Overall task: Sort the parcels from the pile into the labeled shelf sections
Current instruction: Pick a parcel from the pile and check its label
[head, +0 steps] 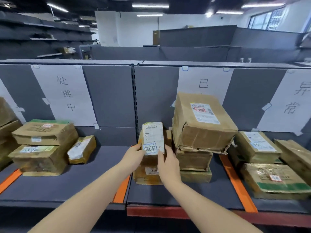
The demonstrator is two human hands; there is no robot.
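Observation:
A small brown parcel [153,137] with a white shipping label and a blue-bordered handwritten sticker sits on top of another parcel [146,174] in the middle shelf section. My left hand [133,156] grips its left lower edge. My right hand [168,163] holds its right lower corner. Behind it on the grey back panel hangs a white paper sign [203,84] with a handwritten character. A tall stack of worn cardboard boxes [200,128] stands right beside the parcel.
The grey shelf [84,185] is split by orange tape strips [237,184]. The left section under another paper sign [64,93] holds stacked boxes [43,145]. The right section under a third sign [294,101] holds several parcels [272,179]. More shelving stands behind.

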